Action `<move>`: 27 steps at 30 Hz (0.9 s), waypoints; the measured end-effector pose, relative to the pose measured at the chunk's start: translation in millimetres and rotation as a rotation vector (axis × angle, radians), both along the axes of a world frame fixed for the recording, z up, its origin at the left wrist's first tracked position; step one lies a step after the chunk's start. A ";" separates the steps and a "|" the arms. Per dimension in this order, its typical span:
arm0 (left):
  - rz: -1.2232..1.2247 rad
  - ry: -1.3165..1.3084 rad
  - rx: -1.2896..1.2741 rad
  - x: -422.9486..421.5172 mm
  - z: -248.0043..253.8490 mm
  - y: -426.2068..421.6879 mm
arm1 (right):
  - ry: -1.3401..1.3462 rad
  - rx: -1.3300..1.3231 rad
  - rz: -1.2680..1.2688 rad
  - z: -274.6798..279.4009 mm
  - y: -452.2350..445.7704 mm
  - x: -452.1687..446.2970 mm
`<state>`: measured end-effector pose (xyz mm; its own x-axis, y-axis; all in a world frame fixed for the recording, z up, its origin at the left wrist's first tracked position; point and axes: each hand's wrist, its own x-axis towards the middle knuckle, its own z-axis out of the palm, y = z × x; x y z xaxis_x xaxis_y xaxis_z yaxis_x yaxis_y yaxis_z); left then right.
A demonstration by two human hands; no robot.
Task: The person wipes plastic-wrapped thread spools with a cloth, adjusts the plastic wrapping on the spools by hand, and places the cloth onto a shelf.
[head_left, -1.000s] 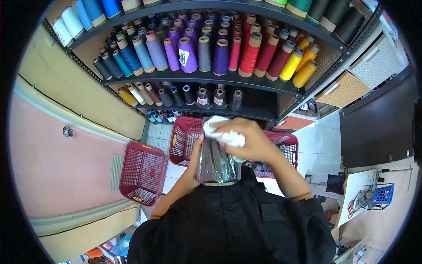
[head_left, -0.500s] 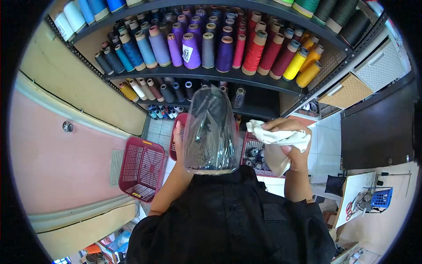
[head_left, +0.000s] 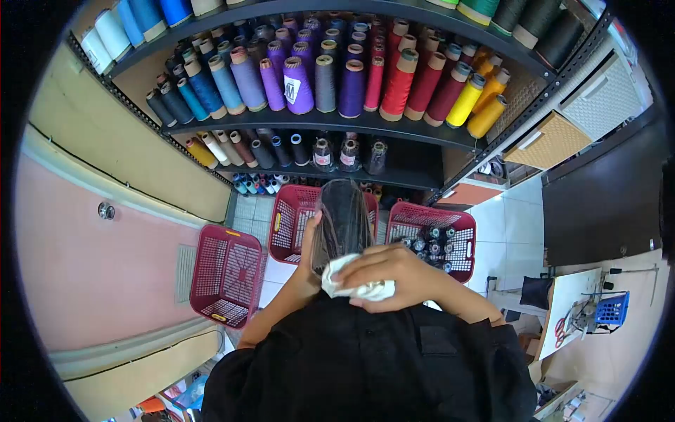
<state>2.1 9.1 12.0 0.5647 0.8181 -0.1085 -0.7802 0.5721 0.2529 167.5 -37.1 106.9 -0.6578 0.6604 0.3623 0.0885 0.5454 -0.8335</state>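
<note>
Currently, the wrapped cone (head_left: 342,218) is held off the floor (head_left: 491,214), in front of the shirt (head_left: 373,352). Its narrow end points toward the rack (head_left: 415,129); its wide end is nearest the shirt, and whether the two touch cannot be determined. Clear film covers the cone and reaches past its narrow end.

State of the hands: the left hand (head_left: 309,243) grasps the cone along its left side. The right hand (head_left: 397,271) grasps a white cloth (head_left: 332,269), fingers bent over it, and presses it on the wide end. The cloth overlaps the lower edge of the cone and covers part of that rim.

Clearances, taken from the cone: ahead, a gap separates the narrow end from the front edge of the rack. Beneath it lies the middle basket (head_left: 287,214), partly hidden. To its left, the left basket (head_left: 228,278) is well apart; a strip of floor runs between the rims of these two baskets. To its right, the right basket (head_left: 464,246) holds small cones (head_left: 434,249), and the right forearm (head_left: 460,299) passes near its front edge. Farther right, the table (head_left: 573,292) carries red scissors (head_left: 560,332), well clear of both hands.
</note>
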 end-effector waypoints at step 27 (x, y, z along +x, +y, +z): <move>-0.148 0.431 -0.163 -13.0 14.5 -11.1 | 0.431 -0.138 -0.575 3.0 20.1 31.6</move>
